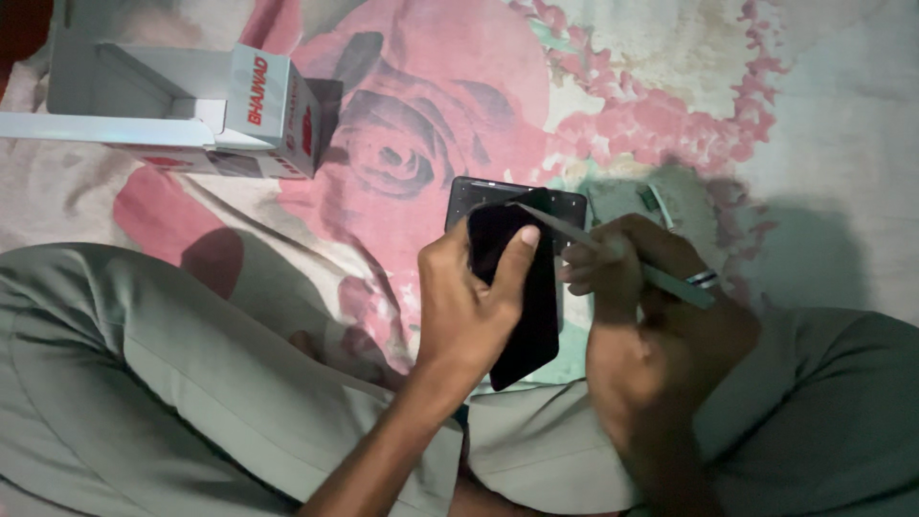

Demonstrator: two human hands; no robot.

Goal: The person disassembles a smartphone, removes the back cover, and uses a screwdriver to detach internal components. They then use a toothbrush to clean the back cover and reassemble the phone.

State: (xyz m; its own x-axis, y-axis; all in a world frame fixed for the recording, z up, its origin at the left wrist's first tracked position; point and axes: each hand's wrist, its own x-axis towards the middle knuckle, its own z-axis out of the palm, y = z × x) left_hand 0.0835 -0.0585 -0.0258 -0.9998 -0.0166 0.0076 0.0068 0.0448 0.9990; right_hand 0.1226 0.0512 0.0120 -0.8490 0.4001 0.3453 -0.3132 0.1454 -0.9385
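I see my left hand (469, 306) wrapped around a phone (517, 297), thumb pressed along its upper right edge, the other fingers curled behind it. The phone is a flat black slab, glossy and dark, tilted with its top toward the far side and its lower end pointing near; no detail shows on its face (the light is dim). It sits at the centre of the view, held above the bedsheet (431, 115), between my knees.

My right hand (622, 278) is closed on a thin tool (613, 254), a slim grey-green rod with a banded end sticking out to the right. Its tip meets the phone's top edge, just beside my left thumb.

Just behind the phone lies a dark flat panel (565, 203) with small dots along its rim, resting on the sheet. Far left stands an open white box (191, 105) with red print. The sheet carries a large pink rose pattern.
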